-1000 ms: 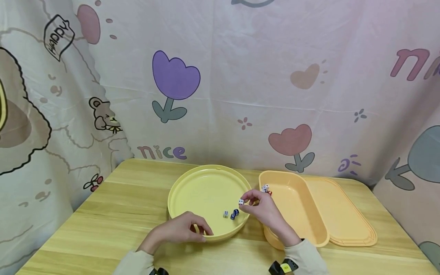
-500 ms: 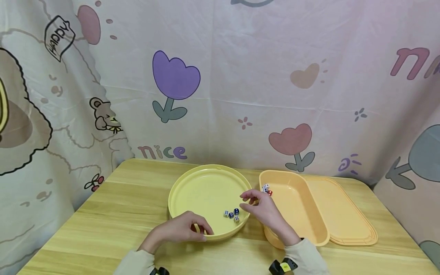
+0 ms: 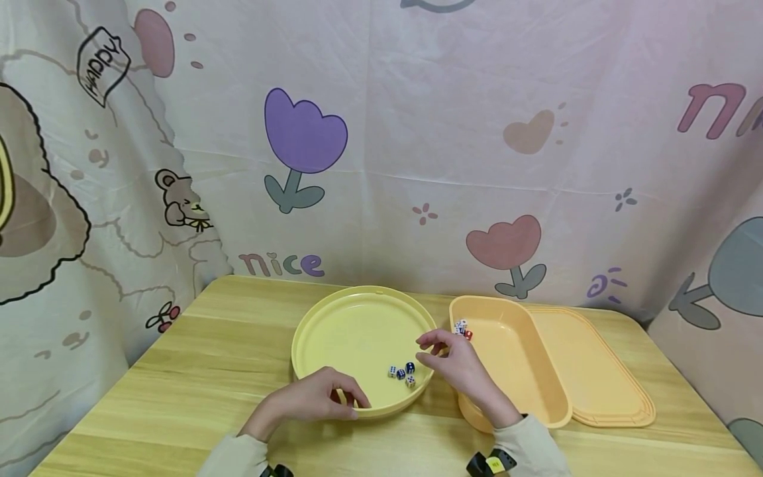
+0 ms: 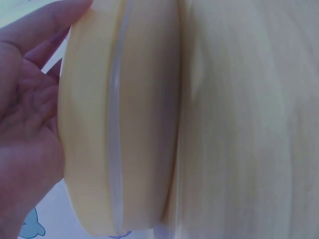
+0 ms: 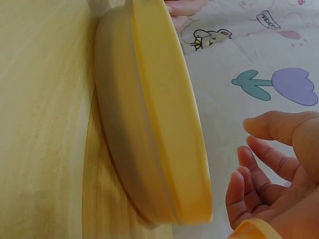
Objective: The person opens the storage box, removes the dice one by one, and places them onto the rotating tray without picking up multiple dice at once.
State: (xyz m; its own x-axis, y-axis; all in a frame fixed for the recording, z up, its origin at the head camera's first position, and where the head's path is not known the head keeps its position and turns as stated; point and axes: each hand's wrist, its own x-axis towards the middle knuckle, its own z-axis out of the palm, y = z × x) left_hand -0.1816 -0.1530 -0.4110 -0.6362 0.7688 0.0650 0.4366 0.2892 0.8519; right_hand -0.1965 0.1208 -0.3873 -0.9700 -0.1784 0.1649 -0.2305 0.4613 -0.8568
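My left hand (image 3: 324, 394) grips the near rim of the round yellow tray (image 3: 304, 318), its fingers over the inside and the thumb at the outside. In the left wrist view the thumb (image 4: 70, 12) lies at the tray's edge. On the tray's right side, two white dice (image 3: 410, 381) and two dark blue dice (image 3: 410, 367) lie in a cluster. Just above the tray's right rim hovers my right hand (image 3: 456, 361), thumb and fingers apart with nothing between them. The right wrist view shows those fingertips spread beside the tray wall (image 5: 174, 124).
An orange rectangular container (image 3: 512, 344) stands right of the tray, under my right forearm. Several white dice (image 3: 460, 326) and a red die (image 3: 468, 335) are at its far left corner. Its lid (image 3: 590, 371) lies flat beyond it on the wooden table (image 3: 179, 371). A printed curtain hangs behind.
My right hand has let go of a white die, which now lies on the tray beside the others. One blue die has shifted slightly left. The left hand stays put.
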